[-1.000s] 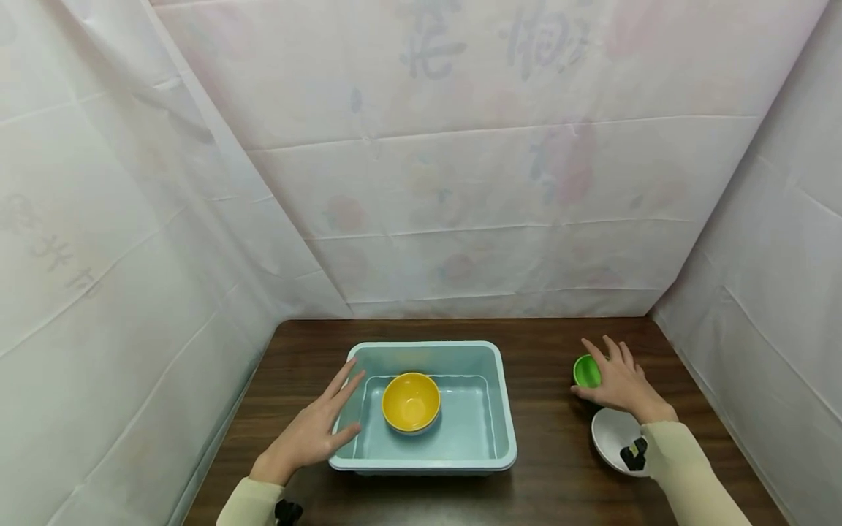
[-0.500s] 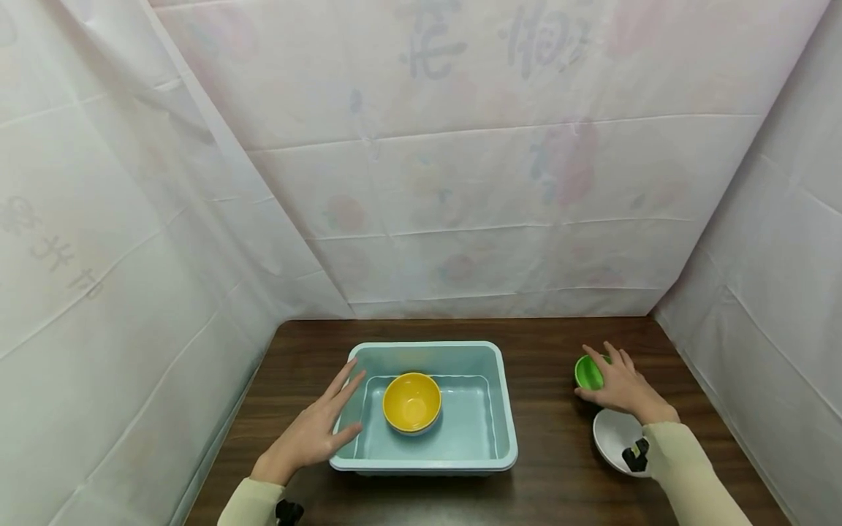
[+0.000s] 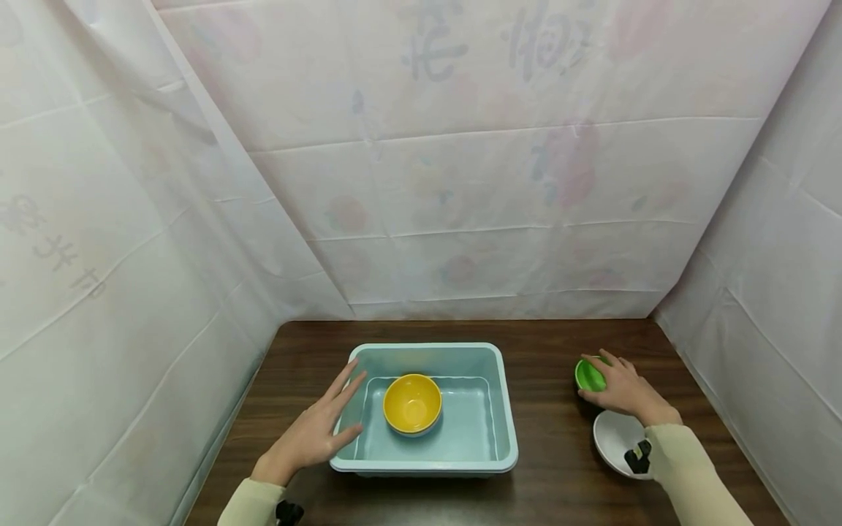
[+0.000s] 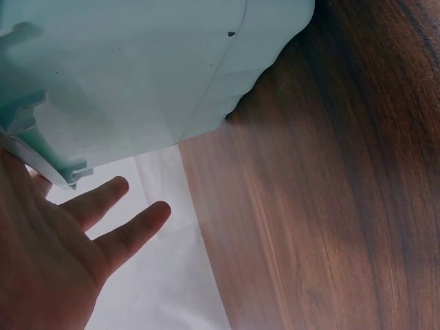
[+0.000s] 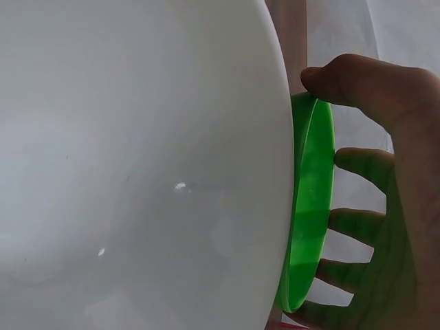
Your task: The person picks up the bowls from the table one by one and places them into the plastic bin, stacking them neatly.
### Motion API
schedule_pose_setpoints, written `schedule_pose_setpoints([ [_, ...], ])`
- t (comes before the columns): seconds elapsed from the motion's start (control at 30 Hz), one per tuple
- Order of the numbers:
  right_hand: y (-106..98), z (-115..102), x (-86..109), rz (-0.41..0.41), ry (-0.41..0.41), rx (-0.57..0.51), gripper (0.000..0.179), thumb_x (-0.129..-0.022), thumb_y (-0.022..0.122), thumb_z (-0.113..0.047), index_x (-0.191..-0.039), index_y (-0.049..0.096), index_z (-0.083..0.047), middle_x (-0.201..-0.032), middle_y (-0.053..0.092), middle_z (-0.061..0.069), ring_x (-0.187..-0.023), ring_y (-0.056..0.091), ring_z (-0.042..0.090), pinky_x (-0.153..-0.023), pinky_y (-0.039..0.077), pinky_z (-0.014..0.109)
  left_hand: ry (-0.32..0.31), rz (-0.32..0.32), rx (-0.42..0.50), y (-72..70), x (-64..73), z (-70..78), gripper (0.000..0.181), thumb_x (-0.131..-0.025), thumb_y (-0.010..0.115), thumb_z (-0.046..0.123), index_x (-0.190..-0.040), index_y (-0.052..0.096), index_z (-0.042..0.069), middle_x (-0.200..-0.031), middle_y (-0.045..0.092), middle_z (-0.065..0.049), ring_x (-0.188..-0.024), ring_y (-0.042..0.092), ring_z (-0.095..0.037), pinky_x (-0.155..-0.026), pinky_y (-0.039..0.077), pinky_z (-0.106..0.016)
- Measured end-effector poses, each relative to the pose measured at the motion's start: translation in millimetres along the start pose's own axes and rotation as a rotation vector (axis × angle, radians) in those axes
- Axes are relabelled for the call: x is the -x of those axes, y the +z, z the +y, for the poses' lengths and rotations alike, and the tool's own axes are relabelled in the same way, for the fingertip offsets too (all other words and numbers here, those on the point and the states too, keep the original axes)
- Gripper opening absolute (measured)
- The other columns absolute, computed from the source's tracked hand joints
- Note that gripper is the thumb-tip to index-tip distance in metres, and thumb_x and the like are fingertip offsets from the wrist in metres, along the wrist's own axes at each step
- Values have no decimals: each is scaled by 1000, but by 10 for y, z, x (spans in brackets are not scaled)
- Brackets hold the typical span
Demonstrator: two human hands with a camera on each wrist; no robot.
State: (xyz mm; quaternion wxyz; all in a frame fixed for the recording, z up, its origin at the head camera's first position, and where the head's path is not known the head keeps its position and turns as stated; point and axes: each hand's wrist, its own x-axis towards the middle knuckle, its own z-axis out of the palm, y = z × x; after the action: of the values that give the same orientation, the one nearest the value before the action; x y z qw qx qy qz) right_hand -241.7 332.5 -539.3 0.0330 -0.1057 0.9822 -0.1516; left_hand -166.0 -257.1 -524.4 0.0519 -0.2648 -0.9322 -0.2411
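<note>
Green bowl (image 3: 589, 375) on the right side of the table (image 3: 546, 398), under the right hand (image 3: 621, 387), which reaches down over it from above. That hand's thumb is by the near side of the rim and its fingers, spread apart and slightly bent, arch to the far side; whether the tips touch the rim I cannot tell, and no firm grasp shows.

The left hand (image 3: 309, 435) is held with fingers straight and fanned at the left rim of the tub (image 3: 421, 464), holding nothing; contact with the rim cannot be made out.

The green bowl is thin-rimmed and smooth. The white bowl (image 3: 612, 438), glossy and wider, sits just beside it on the near side, partly beneath the right sleeve (image 3: 687, 467). The tub is pale blue, rectangular with rounded corners, and holds a round, shiny yellow bowl (image 3: 412, 404) left of centre.

The table has dark wood grain; a stretch of it separates tub and green bowl. Creased white sheets (image 3: 460, 204) border its back and sides.
</note>
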Motion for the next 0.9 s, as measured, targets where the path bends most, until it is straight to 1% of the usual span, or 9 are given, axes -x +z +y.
schedule_pose_setpoints([
  [0.2,-7,12,-14,-11,-4,14,80,-87,76,-46,-151,49,-6,-152,37,40,-127,39,71,-82,44,80,3,1,1,-16,-6,17,80,-99,63,45,-165,27,18,-174,12,-8,-140,52,-32,-91,56,-53],
  [0.43,-20,18,-43,-72,-1,16,80,-87,76,-44,-152,47,-6,-150,34,44,-125,39,73,-82,44,80,-4,-8,14,-20,-7,27,80,-99,62,46,-165,28,17,-174,12,-9,-141,51,-33,-90,56,-54],
  [0.57,-34,9,-64,-89,7,22,81,-86,76,-43,-152,47,-5,-147,36,44,-123,42,71,-79,47,75,1,-6,15,-20,-4,28,80,-99,63,45,-165,28,16,-174,13,-11,-140,52,-33,-90,56,-54],
  [0.77,-60,-13,-87,-93,27,21,82,-83,76,-43,-150,48,-6,-141,40,42,-116,49,63,-74,51,66,2,-3,13,-21,-6,29,80,-99,63,45,-164,29,15,-173,14,-12,-140,53,-33,-90,57,-53],
  [0.9,-62,-16,-103,-97,33,22,82,-82,76,-42,-150,48,-5,-141,40,42,-114,50,62,-70,51,62,0,-3,12,-19,-5,28,79,-99,63,46,-164,29,16,-173,14,-12,-141,51,-33,-91,56,-54],
])
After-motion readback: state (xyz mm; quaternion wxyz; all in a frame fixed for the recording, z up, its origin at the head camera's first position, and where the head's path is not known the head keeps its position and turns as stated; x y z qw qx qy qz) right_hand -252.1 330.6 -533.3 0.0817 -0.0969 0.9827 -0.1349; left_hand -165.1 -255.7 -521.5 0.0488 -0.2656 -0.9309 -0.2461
